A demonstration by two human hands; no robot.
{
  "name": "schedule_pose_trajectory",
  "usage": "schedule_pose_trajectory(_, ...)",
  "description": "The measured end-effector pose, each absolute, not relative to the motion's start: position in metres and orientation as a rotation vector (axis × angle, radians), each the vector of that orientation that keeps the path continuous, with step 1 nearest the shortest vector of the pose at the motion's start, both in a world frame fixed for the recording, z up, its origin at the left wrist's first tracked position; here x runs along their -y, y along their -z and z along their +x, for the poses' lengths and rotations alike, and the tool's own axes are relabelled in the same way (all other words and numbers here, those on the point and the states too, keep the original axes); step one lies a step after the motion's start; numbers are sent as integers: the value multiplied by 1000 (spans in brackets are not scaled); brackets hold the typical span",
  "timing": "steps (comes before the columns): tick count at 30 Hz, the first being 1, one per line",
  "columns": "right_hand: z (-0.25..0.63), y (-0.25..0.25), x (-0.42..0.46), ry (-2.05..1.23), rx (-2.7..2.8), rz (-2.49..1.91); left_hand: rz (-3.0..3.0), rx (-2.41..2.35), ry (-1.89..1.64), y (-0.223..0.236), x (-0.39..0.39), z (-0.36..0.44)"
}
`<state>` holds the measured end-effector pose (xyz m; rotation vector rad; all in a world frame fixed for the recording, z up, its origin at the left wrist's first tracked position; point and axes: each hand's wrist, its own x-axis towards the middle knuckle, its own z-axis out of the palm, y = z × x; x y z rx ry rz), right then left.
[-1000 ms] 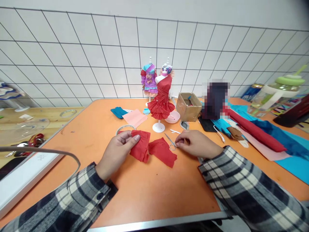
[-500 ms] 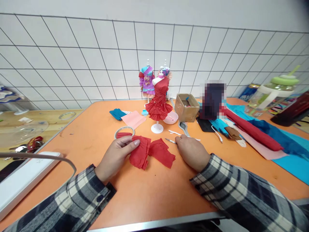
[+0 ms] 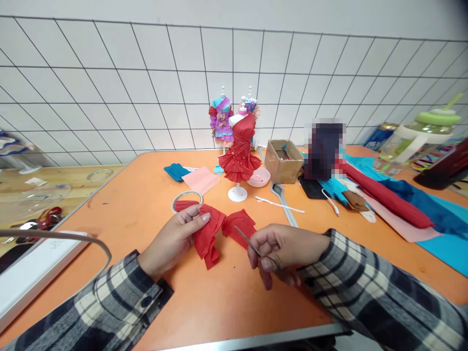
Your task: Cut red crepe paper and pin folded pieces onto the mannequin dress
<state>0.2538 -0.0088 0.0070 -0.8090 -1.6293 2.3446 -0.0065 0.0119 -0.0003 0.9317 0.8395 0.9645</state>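
Hands [image 3: 174, 239]: two
Held scissors [image 3: 246, 237]: one pair
Dress forms [image 3: 243, 139] on tabletop [image 3: 126, 214]: three
Cardboard boxes [image 3: 283, 170]: one
Pink bowls [image 3: 260, 183]: one

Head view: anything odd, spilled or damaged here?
A pixelated patch right of the cardboard box hides whatever is there, unlike its clear surroundings. The red piece in the left hand hangs creased and uneven, but nothing looks spilled.

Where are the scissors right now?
In the head view, just right of centre, the scissors are in the right hand, their tip over the loose red piece.
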Motion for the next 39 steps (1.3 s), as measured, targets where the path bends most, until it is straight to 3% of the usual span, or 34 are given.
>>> schedule_pose_trajectory(20, 238, 18, 12, -2437, 1307, -496, 1103, -789, -857, 3, -6, -3)
schedule_pose_trajectory(31, 228, 29, 14, -2410, 1307, -461, 995, -513, -764, 0, -2, -8)
schedule_pose_trajectory(39, 226, 24, 16, -2440, 1328, -478, 1221, -772, -811, 9, -2, -1)
